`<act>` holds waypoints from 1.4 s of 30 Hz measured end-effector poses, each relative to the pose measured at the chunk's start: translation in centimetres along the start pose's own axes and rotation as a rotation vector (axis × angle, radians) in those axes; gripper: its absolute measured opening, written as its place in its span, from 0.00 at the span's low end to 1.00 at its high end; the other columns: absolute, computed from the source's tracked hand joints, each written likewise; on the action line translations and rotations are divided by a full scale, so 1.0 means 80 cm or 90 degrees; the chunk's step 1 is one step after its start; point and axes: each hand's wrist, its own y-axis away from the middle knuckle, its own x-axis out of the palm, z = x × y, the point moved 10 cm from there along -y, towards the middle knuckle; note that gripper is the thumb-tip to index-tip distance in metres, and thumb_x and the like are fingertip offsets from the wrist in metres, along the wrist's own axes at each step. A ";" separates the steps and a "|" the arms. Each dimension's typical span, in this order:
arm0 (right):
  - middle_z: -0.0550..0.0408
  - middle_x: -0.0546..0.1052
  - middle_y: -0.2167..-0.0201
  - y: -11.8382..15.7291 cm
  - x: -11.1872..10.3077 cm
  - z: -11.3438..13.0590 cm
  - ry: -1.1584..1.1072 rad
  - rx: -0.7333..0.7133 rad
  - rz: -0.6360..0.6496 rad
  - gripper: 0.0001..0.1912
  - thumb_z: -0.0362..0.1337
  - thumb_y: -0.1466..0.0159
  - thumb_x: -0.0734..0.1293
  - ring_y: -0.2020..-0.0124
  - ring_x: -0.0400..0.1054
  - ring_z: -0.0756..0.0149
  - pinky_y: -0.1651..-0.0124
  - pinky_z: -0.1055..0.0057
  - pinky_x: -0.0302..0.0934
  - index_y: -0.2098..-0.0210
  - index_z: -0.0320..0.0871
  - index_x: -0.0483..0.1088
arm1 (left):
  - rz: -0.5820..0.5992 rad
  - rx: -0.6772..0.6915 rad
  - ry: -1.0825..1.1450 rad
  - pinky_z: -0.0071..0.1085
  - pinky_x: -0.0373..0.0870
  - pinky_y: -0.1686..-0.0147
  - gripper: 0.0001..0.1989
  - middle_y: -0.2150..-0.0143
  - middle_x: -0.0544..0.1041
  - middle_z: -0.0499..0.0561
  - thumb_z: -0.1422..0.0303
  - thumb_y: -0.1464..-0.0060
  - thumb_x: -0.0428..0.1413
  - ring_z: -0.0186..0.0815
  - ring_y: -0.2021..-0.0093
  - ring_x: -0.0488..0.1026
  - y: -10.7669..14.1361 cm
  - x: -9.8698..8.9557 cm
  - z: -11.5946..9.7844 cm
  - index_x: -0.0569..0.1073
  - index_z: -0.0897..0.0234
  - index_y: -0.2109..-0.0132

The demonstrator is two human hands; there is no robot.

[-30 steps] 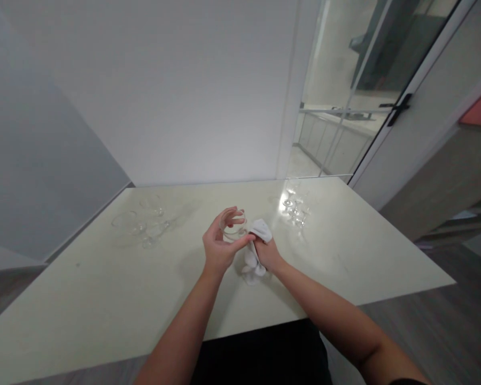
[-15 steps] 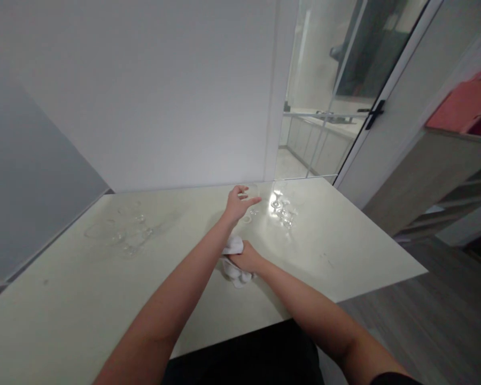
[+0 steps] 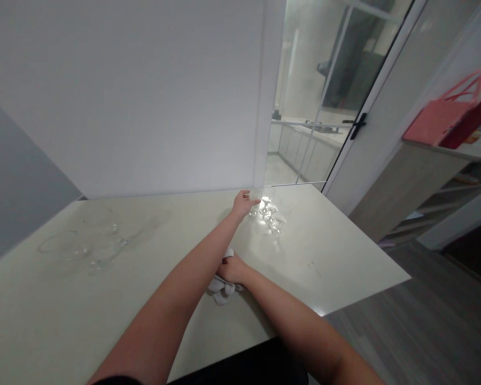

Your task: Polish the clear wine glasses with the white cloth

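A clear stemmed drinking glass (image 3: 253, 210) is grasped by the left hand (image 3: 242, 204), just right of the frame's centre, beside a cluster of clear stemmed glasses (image 3: 270, 218) on the pale, glossy surface (image 3: 296, 283). A crumpled white cloth (image 3: 221, 291) is clutched by the right hand (image 3: 233, 269), below centre. Other transparent glasses (image 3: 112, 228) are faintly seen at middle left.

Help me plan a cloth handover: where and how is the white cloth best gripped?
I'd probably pinch the white cloth by its near folds, coming from the near side: those folds bulge out free below the right hand, which covers its middle, while the left forearm crosses at its left.
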 end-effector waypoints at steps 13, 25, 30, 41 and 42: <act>0.56 0.79 0.62 -0.005 0.004 -0.008 -0.011 0.015 -0.002 0.10 0.35 0.44 0.63 0.50 0.68 0.61 0.45 0.66 0.60 0.65 0.46 0.76 | 0.008 0.012 0.008 0.36 0.67 0.55 0.33 0.54 0.70 0.59 0.66 0.65 0.67 0.38 0.57 0.70 -0.007 0.010 0.002 0.68 0.68 0.50; 0.57 0.78 0.59 -0.003 0.003 -0.008 -0.015 0.039 -0.005 0.09 0.36 0.45 0.65 0.51 0.68 0.62 0.46 0.67 0.61 0.65 0.46 0.75 | 0.023 0.017 -0.006 0.37 0.67 0.54 0.36 0.51 0.69 0.62 0.65 0.64 0.67 0.40 0.55 0.70 -0.012 0.013 0.000 0.66 0.69 0.47; 0.57 0.78 0.60 -0.003 0.003 -0.002 -0.030 -0.004 -0.008 0.12 0.32 0.45 0.63 0.53 0.69 0.64 0.48 0.69 0.62 0.63 0.46 0.74 | -0.012 -0.007 0.025 0.38 0.64 0.51 0.44 0.45 0.65 0.65 0.64 0.67 0.68 0.45 0.47 0.66 0.003 0.002 -0.009 0.60 0.67 0.43; 0.56 0.77 0.56 0.005 -0.001 -0.016 0.025 0.058 0.004 0.11 0.41 0.39 0.61 0.52 0.69 0.64 0.45 0.65 0.59 0.60 0.48 0.73 | -0.241 0.330 -0.373 0.59 0.41 0.40 0.31 0.50 0.68 0.59 0.62 0.72 0.69 0.56 0.39 0.55 0.084 -0.259 -0.117 0.68 0.63 0.58; 0.56 0.77 0.56 0.005 -0.002 -0.017 0.017 0.060 -0.001 0.11 0.41 0.39 0.62 0.52 0.69 0.63 0.45 0.65 0.59 0.60 0.48 0.73 | -0.313 0.337 -0.409 0.63 0.36 0.40 0.30 0.49 0.67 0.59 0.63 0.74 0.69 0.59 0.37 0.49 0.091 -0.305 -0.121 0.68 0.62 0.60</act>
